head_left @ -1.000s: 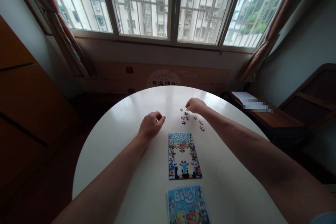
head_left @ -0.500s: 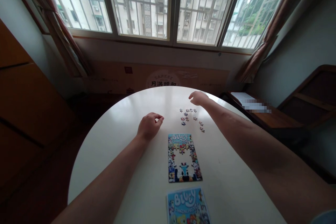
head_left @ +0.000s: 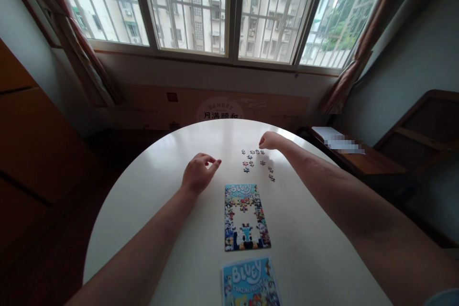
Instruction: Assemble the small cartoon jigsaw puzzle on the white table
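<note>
My right hand (head_left: 270, 140) is at the far side of the round table, its fingers curled together and pointing down right behind a group of loose puzzle pieces (head_left: 251, 163). Whether the fingertips touch a piece is hidden. To the left of those pieces, my left hand (head_left: 199, 172) hovers over or rests on the table, thumb and forefinger tips pinched with nothing visible between them. Nearer to me lies a partly assembled Bluey jigsaw (head_left: 246, 191), its border filled and a white gap in the middle. Below it is a matching blue Bluey picture sheet (head_left: 249, 284), cut off by the frame.
All this lies on a white round table (head_left: 143, 210). A wooden chair (head_left: 376, 158) with papers (head_left: 337, 141) on its seat stands to the right. Behind the table are a printed cardboard panel (head_left: 143, 100) and a barred window (head_left: 193, 14).
My right hand has come down and closer to the loose pieces, its fingers more closed. My left hand stays nearly in place. The whole view has shifted slightly.
</note>
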Tool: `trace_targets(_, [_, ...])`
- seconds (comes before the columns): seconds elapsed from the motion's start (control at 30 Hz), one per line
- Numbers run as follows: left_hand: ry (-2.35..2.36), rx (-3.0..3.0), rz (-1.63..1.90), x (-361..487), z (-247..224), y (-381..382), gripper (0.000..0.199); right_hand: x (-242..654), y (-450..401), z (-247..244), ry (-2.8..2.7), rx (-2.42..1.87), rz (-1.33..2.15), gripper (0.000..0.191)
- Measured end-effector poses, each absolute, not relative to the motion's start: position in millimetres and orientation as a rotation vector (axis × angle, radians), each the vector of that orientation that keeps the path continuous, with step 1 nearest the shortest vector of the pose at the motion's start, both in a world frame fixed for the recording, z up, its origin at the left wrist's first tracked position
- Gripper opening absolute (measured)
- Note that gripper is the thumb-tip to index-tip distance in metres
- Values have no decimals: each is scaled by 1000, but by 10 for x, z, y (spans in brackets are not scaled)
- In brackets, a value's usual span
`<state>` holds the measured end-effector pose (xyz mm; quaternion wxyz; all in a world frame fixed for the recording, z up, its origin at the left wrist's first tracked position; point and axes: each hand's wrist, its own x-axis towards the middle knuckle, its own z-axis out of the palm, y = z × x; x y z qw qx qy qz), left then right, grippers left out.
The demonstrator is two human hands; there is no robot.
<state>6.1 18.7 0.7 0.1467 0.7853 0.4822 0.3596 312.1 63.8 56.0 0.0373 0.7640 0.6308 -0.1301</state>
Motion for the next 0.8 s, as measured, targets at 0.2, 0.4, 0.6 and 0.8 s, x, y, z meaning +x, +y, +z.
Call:
trace_targets(0.2, [1407,2268,1036,78,21,178,34,3039,648,425,1967,2322,-321,29])
trace_targets(0.4, [1405,2294,1041,114,18,183,33,3031,682,432,1947,2374,-302,27])
trace_targets(0.6, [1385,2305,1040,117,20,181,30,2993,602,510,2039,2454,-340,26])
trace_targets(0.8, [1343,2330,1065,113,56,170,29,3169,158,752,2340,2542,-425,30])
